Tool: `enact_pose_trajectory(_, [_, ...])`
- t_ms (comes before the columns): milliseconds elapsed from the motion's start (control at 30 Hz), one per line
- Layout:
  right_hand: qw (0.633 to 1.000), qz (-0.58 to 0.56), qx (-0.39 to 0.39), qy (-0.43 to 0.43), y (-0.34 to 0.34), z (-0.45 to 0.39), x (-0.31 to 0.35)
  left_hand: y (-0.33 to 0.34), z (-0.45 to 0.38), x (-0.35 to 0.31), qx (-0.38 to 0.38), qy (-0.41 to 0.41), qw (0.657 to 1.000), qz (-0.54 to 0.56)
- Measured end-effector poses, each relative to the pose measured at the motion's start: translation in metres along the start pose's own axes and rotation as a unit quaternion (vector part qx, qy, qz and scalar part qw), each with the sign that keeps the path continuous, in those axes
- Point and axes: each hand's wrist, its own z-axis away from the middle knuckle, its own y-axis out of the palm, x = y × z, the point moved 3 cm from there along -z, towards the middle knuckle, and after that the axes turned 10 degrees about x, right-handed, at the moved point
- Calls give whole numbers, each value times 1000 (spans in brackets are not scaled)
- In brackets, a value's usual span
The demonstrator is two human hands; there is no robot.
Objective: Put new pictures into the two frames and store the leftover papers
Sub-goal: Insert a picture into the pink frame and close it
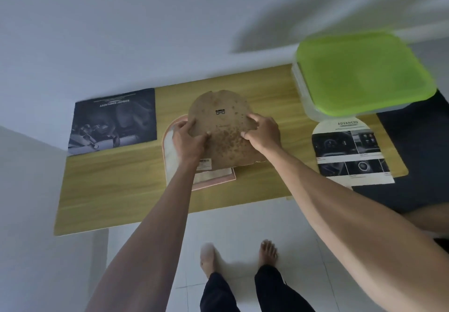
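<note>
Bare feet of mine stand on the white tiled floor just short of the table's near edge, and both my forearms reach up over it. My left hand pinches the left edge of a brown, spotted backing board, thumb on top and fingers curled under; my right hand presses on the board's right side with thumb and fingertips spread on its surface, so both hands are closed on the board. It has an arched far end, a small metal hanger near that end and a barcode label at its near left corner. Under it, partly covered, lies the pink arched frame, in the middle of the wooden table. At the far left corner a dark printed sheet lies flat. Toward the right edge an arch-cut picture headed "ADVANCED" lies flat, well apart from the frame. A clear box with a green lid sits at the far right corner, just beyond that picture.
</note>
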Motion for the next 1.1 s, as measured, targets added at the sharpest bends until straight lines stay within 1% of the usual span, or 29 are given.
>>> enact_pose_trajectory(67, [1000, 5, 18, -7, 24, 5, 14, -25, 4, 19, -7, -2, 1000, -27])
enact_pose_trajectory(167, [999, 13, 36, -16, 57, 12, 27, -51, 11, 44, -22, -18, 999, -40])
enact_pose_trajectory(367, [998, 35, 47, 8, 94, 19, 29, -66, 21, 73, -27, -54, 996, -58])
enact_pose_trajectory(567, [997, 62, 35, 39, 103, 19, 25, -56, 24, 80, -22, -60, 995, -70])
enact_pose_trajectory(700, [994, 84, 32, 56, 105, 18, 23, -52, 26, 77, -21, -62, 990, -123])
enact_pose_trajectory(767, [993, 100, 37, 60, 106, 18, 22, -51, 28, 77, -20, -70, 988, -138])
enact_pose_trajectory(967, [985, 148, 50, 74, 104, 19, 24, -43, 26, 89, 5, -67, 990, -120])
enact_pose_trajectory(1100, [980, 166, 73, 75, 101, 18, 24, -43, 22, 88, 21, -96, 985, -143])
